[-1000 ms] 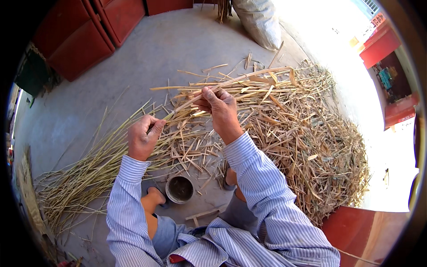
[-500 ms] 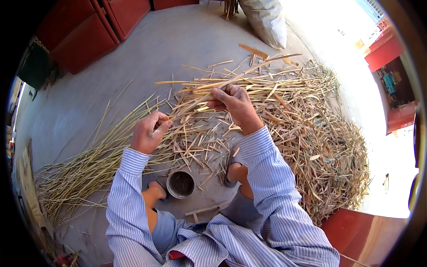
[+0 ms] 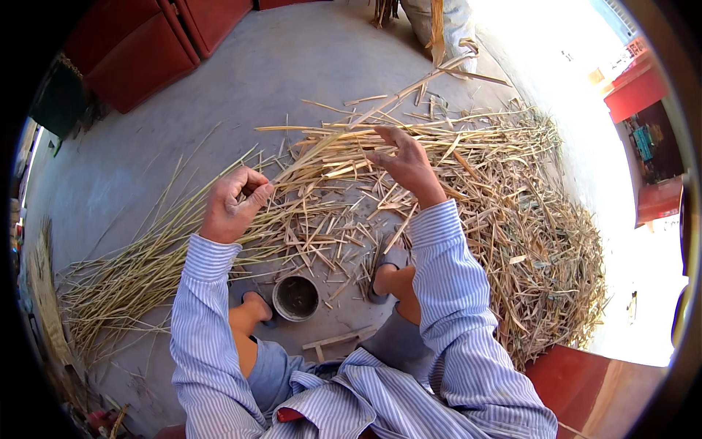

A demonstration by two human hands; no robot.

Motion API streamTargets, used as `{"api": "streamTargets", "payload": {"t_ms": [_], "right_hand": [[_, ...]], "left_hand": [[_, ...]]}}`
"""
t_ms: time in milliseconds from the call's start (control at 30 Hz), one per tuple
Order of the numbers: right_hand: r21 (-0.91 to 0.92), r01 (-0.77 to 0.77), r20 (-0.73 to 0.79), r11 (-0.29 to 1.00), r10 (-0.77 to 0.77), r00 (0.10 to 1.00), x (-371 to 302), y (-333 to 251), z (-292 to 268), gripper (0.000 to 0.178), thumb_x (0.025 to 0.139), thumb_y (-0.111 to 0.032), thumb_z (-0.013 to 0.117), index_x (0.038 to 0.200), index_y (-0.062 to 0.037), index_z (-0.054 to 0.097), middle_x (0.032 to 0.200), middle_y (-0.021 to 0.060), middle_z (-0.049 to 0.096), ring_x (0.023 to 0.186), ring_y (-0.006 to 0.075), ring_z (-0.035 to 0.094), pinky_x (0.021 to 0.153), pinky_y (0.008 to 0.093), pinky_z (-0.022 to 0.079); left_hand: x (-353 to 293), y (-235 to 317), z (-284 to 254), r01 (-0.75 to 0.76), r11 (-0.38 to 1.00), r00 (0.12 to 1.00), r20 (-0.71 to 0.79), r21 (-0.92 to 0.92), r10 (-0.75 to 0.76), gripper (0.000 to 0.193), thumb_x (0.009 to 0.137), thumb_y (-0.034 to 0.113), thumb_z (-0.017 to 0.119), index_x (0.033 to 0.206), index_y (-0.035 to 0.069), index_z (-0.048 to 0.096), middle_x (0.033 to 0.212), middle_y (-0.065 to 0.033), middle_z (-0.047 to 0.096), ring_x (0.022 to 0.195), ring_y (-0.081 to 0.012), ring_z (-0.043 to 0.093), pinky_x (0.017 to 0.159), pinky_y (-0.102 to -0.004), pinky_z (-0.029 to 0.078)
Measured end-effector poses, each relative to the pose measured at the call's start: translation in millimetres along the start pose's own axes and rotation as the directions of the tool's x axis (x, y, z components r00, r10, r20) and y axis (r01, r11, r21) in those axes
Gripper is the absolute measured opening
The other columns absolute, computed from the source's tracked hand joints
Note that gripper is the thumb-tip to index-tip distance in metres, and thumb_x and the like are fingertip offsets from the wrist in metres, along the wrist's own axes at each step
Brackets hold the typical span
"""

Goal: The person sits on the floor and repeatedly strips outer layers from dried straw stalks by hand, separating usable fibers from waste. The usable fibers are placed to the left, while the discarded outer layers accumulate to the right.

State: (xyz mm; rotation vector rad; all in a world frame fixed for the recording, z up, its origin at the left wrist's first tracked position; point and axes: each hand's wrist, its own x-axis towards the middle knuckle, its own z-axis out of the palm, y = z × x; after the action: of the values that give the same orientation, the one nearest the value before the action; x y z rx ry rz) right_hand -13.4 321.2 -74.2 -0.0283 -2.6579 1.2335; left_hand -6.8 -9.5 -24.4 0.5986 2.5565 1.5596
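Note:
My left hand [image 3: 232, 206] is closed in a pinch on the lower end of a long dry stalk [image 3: 398, 96]. The stalk slants up and away to the right, with brown dried leaves [image 3: 438, 33] hanging off its far end. My right hand [image 3: 406, 162] is open beside the stalk, its thumb and fingers apart and nothing held. Beneath both hands lie unstripped yellow stalks [image 3: 472, 126] and short scraps of husk. To the left, thin greenish-yellow stripped stalks [image 3: 139, 285] lie in a fanned bundle on the floor.
A large heap of dry husks [image 3: 534, 249] fills the right side. A round bowl [image 3: 296, 298] with dark contents sits between my feet, near a small wooden frame [image 3: 338, 339]. Red seats [image 3: 139, 55] stand at the far left, and a pale sack [image 3: 450, 36] at the back.
My right hand has opened and moved right, off the stalk. My left hand has shifted slightly left and down, still pinching. The stalk's leafy far end now rises higher.

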Motion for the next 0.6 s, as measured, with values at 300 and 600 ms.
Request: {"api": "streamTargets", "payload": {"t_ms": [300,600], "right_hand": [[0.855,-0.175,0.168,0.488,0.057,0.984,0,-50,6,0.019,0.096,-0.021,0.061,0.107,-0.0050,0.062,0.099,0.0091,0.071,0.088,0.0151,0.068,0.076,0.0256,0.054],[0.870,-0.248,0.193,0.427,0.168,0.967,-2,-49,6,0.018,0.098,-0.021,0.059,0.100,-0.0033,0.058,0.096,0.0122,0.070,0.086,0.0178,0.070,0.075,0.0286,0.058]], "left_hand": [[6,-20,31,0.117,0.974,0.983,0.159,-0.195,-0.087,0.029,0.089,0.023,0.072,0.095,-0.005,0.066,0.080,-0.0049,0.065,0.073,-0.0105,0.058,0.068,-0.0266,0.050],[21,-21,20,0.141,0.882,0.932,-0.242,-0.449,-0.272,0.023,0.091,0.024,0.070,0.085,0.001,0.065,0.074,-0.0030,0.066,0.063,-0.0071,0.057,0.056,-0.0214,0.047]]}}
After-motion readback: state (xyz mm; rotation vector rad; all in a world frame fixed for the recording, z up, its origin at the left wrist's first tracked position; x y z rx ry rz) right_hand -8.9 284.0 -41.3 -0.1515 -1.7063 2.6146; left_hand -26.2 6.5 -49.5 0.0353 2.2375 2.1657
